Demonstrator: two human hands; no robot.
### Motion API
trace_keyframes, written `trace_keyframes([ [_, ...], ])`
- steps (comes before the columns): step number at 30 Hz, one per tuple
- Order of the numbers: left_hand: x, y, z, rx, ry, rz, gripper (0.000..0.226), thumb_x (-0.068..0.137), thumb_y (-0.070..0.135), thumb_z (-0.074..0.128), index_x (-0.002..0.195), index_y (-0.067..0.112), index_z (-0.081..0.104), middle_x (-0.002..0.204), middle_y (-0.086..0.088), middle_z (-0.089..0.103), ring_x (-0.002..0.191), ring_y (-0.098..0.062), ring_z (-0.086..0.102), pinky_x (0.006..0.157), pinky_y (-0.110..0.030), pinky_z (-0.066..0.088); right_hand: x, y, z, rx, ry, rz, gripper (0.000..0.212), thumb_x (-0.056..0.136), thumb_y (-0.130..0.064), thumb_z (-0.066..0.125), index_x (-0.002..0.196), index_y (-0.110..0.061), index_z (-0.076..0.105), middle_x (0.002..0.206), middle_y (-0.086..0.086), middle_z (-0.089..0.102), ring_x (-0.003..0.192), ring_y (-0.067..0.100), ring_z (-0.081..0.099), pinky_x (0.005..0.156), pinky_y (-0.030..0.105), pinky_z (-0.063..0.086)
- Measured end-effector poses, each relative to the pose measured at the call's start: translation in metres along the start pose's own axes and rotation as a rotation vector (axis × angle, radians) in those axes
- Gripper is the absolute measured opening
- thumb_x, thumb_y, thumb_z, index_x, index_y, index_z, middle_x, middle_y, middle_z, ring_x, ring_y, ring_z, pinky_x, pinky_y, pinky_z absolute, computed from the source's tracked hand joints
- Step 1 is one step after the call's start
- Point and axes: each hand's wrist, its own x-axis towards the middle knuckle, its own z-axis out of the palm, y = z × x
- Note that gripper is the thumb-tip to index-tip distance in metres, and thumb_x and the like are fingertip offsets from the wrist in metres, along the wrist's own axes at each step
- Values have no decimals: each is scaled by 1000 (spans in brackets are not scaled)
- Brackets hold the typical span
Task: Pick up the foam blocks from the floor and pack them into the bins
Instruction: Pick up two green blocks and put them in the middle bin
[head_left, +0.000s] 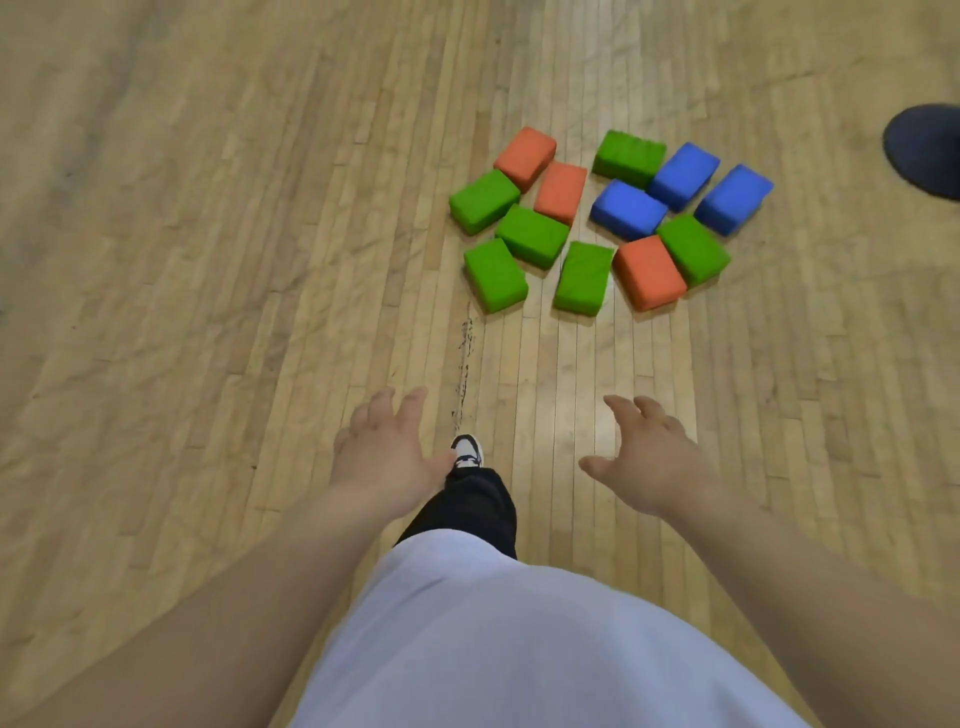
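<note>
On wooden floor (208, 218), clustered foam blocks (532, 235) well beyond empty, spread-fingered hands, left (385, 453) and right (650, 460)

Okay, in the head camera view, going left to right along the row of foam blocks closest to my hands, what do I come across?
Left green block → middle green block → orange block → right green block, which sits slightly farther back than the others.
</note>
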Motion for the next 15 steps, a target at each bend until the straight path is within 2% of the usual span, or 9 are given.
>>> trace_keyframes([
  [9, 181, 12, -108, 94, -81, 134, 93, 90, 70, 53, 162, 31, 9, 168, -12, 11, 152, -36, 16, 119, -54, 25, 137, -60, -95, 33, 60, 64, 94, 87, -60, 67, 161, -32, 16, 168, 8, 18, 150, 33, 27, 115, 50, 36],
  [15, 283, 50, -157, 115, -79, 184, 93, 90, 68, 57, 162, 32, 9, 168, -12, 12, 153, -36, 17, 120, -53, 26, 220, -64, -151, 26, 34, 78, 98, 85, -62, 68, 161, -32, 14, 168, 10, 17, 150, 35, 26, 115, 50, 37],
])
